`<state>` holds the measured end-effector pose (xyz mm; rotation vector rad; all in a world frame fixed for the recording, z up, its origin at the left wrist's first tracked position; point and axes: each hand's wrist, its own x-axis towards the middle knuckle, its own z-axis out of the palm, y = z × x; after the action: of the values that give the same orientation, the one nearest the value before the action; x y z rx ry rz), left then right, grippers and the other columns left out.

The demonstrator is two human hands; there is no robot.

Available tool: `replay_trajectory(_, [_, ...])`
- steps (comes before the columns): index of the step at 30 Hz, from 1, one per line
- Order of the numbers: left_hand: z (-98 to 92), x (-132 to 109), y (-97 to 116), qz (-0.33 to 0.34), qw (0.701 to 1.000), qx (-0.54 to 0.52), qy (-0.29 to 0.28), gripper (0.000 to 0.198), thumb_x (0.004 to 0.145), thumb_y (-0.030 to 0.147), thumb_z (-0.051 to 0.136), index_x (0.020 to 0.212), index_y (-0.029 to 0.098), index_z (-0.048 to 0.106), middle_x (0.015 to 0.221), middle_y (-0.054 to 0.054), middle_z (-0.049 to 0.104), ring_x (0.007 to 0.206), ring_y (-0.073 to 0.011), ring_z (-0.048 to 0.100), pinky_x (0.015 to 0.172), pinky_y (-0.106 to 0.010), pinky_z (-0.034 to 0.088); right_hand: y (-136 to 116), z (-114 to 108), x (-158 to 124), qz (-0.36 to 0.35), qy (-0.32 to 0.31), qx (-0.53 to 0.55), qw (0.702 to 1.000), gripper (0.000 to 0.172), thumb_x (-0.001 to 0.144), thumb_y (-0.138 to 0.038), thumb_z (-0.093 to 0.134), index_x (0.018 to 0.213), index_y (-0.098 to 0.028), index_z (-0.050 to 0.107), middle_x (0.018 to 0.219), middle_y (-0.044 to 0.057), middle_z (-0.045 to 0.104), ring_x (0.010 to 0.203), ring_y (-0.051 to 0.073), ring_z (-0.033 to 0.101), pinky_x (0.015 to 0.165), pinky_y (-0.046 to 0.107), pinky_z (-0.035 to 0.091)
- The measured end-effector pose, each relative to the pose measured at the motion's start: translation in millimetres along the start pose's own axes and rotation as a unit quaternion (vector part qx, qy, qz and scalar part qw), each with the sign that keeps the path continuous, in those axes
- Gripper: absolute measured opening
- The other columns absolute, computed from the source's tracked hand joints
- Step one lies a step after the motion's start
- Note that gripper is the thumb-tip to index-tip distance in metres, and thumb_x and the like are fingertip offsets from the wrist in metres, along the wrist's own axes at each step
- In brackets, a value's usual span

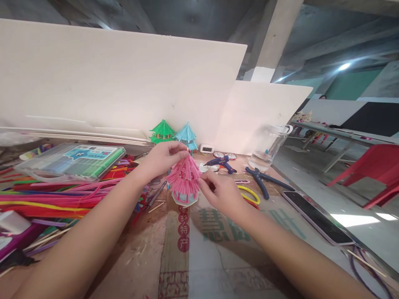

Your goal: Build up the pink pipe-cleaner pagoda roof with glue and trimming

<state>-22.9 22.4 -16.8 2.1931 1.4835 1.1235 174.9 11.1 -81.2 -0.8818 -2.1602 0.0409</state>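
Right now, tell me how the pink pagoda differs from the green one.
The pink pagoda has a pink roof, the green pagoda a green one. The pink pagoda is pinched between the left hand and right hand; the green pagoda stands untouched by the white board. Both have flared roofs.

The small pavilion point(184, 180) stands mid-table, pipe cleaners point(46, 198) left, pliers point(262, 179) right, two more pavilions point(162, 132) behind.

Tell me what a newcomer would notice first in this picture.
The eye lands on the small pink pagoda model at centre, pinched at its top by the left hand and at its roof edge by the right hand. Behind it stand a green pagoda and a blue pagoda; a bright pile of pipe cleaners sprawls left.
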Motion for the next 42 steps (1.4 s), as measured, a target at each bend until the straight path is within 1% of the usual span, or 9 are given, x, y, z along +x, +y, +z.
replay_trajectory(6, [1.0, -1.4, 5.3, 0.003, 1.0, 0.007, -0.002, 0.031, 0.08, 0.044, 0.054, 0.091, 0.018, 0.067, 0.088, -0.001, 0.07, 0.077, -0.0167, 0.061, 0.072, -0.026, 0.046, 2.3, 5.6, -2.7, -0.057, 0.011, -0.103, 0.993, 0.027, 0.09, -0.026, 0.042, 0.067, -0.019, 0.054, 0.052, 0.0, 0.055, 0.047, 0.012, 0.046, 0.051, 0.025, 0.025])
replay_trajectory(16, [-0.2, -4.9, 13.0, 0.011, 1.0, 0.024, -0.002, 0.029, 0.081, 0.041, 0.054, 0.091, 0.018, 0.068, 0.089, -0.001, 0.07, 0.081, -0.018, 0.061, 0.075, -0.027, 0.046, -0.4, 9.8, -5.2, -0.019, 0.004, -0.101, 0.995, 0.024, 0.089, -0.027, 0.043, 0.07, -0.019, 0.055, 0.054, 0.001, 0.059, 0.046, 0.012, 0.047, 0.05, 0.026, 0.023])
replay_trajectory(22, [-1.4, -1.3, 3.5, -0.002, 1.0, 0.024, -0.003, 0.029, 0.081, 0.042, 0.055, 0.09, 0.018, 0.068, 0.089, -0.001, 0.07, 0.082, -0.0182, 0.061, 0.074, -0.027, 0.046, -4.0, -3.7, -0.4, 0.023, 0.014, 0.117, 0.993, 0.015, 0.085, -0.026, 0.046, 0.072, -0.021, 0.05, 0.057, -0.003, 0.053, 0.05, 0.011, 0.046, 0.051, 0.023, 0.031])
replay_trajectory(24, [-2.9, 0.4, 0.3, -0.004, 1.0, 0.027, 0.0, 0.032, 0.081, 0.043, 0.055, 0.095, 0.018, 0.068, 0.094, -0.003, 0.07, 0.085, -0.0189, 0.061, 0.077, -0.028, 0.047, -4.9, -10.4, 3.4, 0.045, 0.005, 0.235, 0.971, 0.017, 0.088, -0.03, 0.044, 0.074, -0.021, 0.049, 0.061, -0.002, 0.053, 0.053, 0.011, 0.047, 0.051, 0.022, 0.034])
replay_trajectory(27, [-6.5, -0.7, 5.5, 0.014, 0.996, 0.058, 0.07, 0.035, 0.081, 0.043, 0.055, 0.103, 0.018, 0.067, 0.104, -0.005, 0.067, 0.091, -0.0197, 0.06, 0.081, -0.03, 0.046, -6.1, -18.3, 8.4, 0.065, -0.029, 0.386, 0.92, 0.022, 0.089, -0.041, 0.046, 0.078, -0.021, 0.048, 0.067, -0.002, 0.055, 0.057, 0.011, 0.049, 0.055, 0.023, 0.04])
replay_trajectory(29, [-8.5, -5.2, 16.5, 0.047, 0.99, 0.079, 0.106, 0.031, 0.081, 0.041, 0.055, 0.098, 0.019, 0.07, 0.099, -0.005, 0.066, 0.09, -0.0193, 0.059, 0.082, -0.031, 0.045, -7.3, -21.4, 10.3, 0.07, -0.042, 0.439, 0.895, 0.027, 0.086, -0.047, 0.051, 0.079, -0.021, 0.048, 0.067, -0.002, 0.055, 0.061, 0.012, 0.052, 0.059, 0.025, 0.043])
replay_trajectory(34, [-4.3, -22.4, 46.7, 0.132, 0.99, 0.035, -0.024, 0.018, 0.081, 0.036, 0.06, 0.088, 0.026, 0.073, 0.086, 0.0, 0.065, 0.087, -0.0172, 0.059, 0.079, -0.028, 0.045, -11.4, -23.9, 11.3, 0.101, -0.037, 0.471, 0.875, 0.035, 0.081, -0.056, 0.055, 0.081, -0.021, 0.05, 0.067, -0.003, 0.054, 0.06, 0.011, 0.051, 0.06, 0.026, 0.045])
replay_trajectory(39, [7.1, -27.3, 52.6, 0.172, 0.982, 0.075, 0.014, 0.015, 0.08, 0.035, 0.062, 0.082, 0.022, 0.071, 0.087, -0.002, 0.066, 0.09, -0.0195, 0.059, 0.083, -0.032, 0.044, -10.8, -24.2, 13.2, 0.125, 0.007, 0.457, 0.881, 0.044, 0.073, -0.064, 0.06, 0.075, -0.021, 0.05, 0.062, -0.004, 0.052, 0.056, 0.011, 0.048, 0.055, 0.024, 0.042])
replay_trajectory(42, [9.7, -26.2, 52.7, 0.192, 0.977, 0.089, 0.017, 0.014, 0.083, 0.029, 0.059, 0.078, 0.02, 0.068, 0.084, -0.002, 0.066, 0.087, -0.0179, 0.059, 0.081, -0.03, 0.043, -9.5, -25.4, 13.8, 0.125, 0.003, 0.454, 0.882, 0.042, 0.076, -0.061, 0.058, 0.074, -0.02, 0.052, 0.062, -0.003, 0.054, 0.053, 0.01, 0.047, 0.052, 0.024, 0.04])
